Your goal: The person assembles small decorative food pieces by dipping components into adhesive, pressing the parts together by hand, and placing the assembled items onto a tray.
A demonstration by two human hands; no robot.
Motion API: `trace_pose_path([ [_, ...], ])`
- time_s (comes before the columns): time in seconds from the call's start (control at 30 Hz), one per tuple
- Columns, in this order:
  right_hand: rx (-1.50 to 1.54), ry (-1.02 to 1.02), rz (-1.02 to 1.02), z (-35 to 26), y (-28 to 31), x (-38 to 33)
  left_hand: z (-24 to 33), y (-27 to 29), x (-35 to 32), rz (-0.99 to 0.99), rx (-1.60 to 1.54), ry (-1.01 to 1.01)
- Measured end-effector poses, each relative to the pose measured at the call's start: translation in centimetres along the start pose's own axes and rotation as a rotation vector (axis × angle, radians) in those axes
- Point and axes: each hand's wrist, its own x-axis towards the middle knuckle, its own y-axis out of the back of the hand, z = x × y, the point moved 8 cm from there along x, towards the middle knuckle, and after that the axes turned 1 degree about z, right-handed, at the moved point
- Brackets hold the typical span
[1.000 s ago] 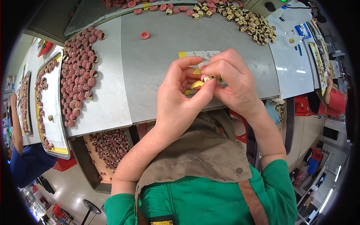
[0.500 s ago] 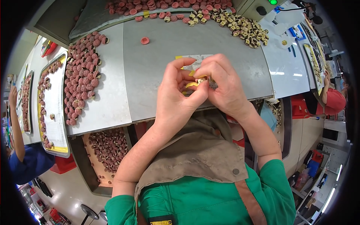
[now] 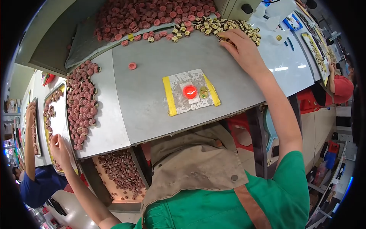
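Observation:
My left hand (image 3: 61,152) is over the long tray (image 3: 64,110) on the left, thumb and fingers slightly apart; a small dark spot shows by the fingers, too small to name. My right hand (image 3: 244,51) reaches into the heap of black-and-cream blocky pieces (image 3: 213,26) at the far right, thumb and finger pinched on one piece (image 3: 222,39). Between the hands lies a square grey pad (image 3: 177,105) with yellow tape on two sides. On it sit a bright red disc (image 3: 189,91) and a small yellow-green round piece (image 3: 204,92).
Pink bumpy cups (image 3: 152,17) fill the far bin; one pink cup (image 3: 132,66) lies alone. Bumpy pink-brown pieces (image 3: 82,103) heap at the left. A drawer (image 3: 122,173) below holds more. Co-workers work at the left and right (image 3: 341,87).
My hands were together over the pad, working on a small piece; they have parted, left to the tray and right to the black-and-cream heap. The pad is now uncovered. My view has shifted.

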Motion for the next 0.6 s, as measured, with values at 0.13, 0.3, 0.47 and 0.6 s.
trace_pose_path([
  [0.13,-0.153,0.194,0.008,-1.5,-1.6,0.4,13.6,1.0,-0.5,0.187,0.187,-0.131],
  [0.3,0.1,-0.088,-0.162,-3.8,-2.7,-1.1,31.0,-6.0,-0.3,-0.192,-0.401,-0.358],
  [0.47,0.186,-0.042,-0.077,-7.3,-2.6,-3.6,37.8,-10.5,-0.9,-0.258,-0.513,-0.598],
  [0.6,0.09,0.012,-0.021,-5.5,-2.0,-4.8,38.4,-11.7,-3.1,-0.552,-0.788,-0.346],
])
